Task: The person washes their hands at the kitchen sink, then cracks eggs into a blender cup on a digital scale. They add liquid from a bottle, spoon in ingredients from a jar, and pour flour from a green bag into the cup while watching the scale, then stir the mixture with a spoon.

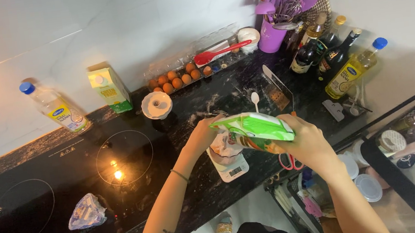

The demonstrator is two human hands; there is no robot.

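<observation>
Right hand (307,140) clamped on a green and white bag (253,131), tipped over a bowl (225,149) on a small white scale (232,168).

Head view: left hand (204,133) gripping the bag's left end, at 9 o'clock from the right hand. Bag held above the dark desk (187,201), just right of the cooktop (54,194). Egg tray (180,78) at 12 o'clock by the wall, milk carton (110,90) at 10 o'clock, purple utensil holder (272,35) at 1 o'clock. Red scissors (291,161) beneath the right hand.

Green-white pouch (253,131) tilted above scale display (235,171); green-yellow carton (110,90) by wall.
</observation>
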